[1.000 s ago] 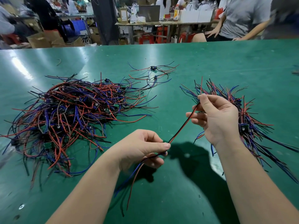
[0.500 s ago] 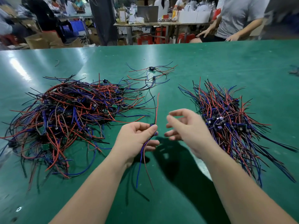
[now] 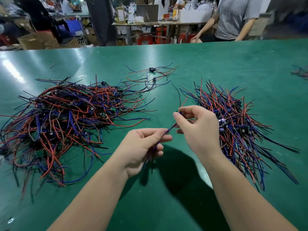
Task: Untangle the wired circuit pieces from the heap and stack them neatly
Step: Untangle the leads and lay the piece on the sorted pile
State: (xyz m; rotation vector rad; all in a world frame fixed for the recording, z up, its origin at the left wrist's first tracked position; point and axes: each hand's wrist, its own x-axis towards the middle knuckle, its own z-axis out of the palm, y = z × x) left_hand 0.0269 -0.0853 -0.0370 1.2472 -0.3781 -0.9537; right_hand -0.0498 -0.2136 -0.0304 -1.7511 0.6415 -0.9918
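Note:
A tangled heap (image 3: 66,117) of red, blue and black wired circuit pieces lies on the left of the green table (image 3: 216,64). A combed stack (image 3: 236,124) of the same pieces lies on the right. Between them, above the table, I hold one wired piece (image 3: 166,131). My left hand (image 3: 141,147) pinches its lower blue and red wires, whose ends hang below my palm. My right hand (image 3: 198,129) pinches the piece's small board end between thumb and forefinger, with a black and a red wire sticking up past my fingers.
Two loose wired pieces (image 3: 152,75) lie spread out at the middle back of the table. A stray wire bit (image 3: 52,64) lies far left. A person in a grey shirt (image 3: 233,19) stands at the far right edge. Workbenches and boxes fill the background.
My right hand has closed onto the piece's upper end and lifted slightly; half a second ago it was open beside it. My left hand still holds the lower wires.

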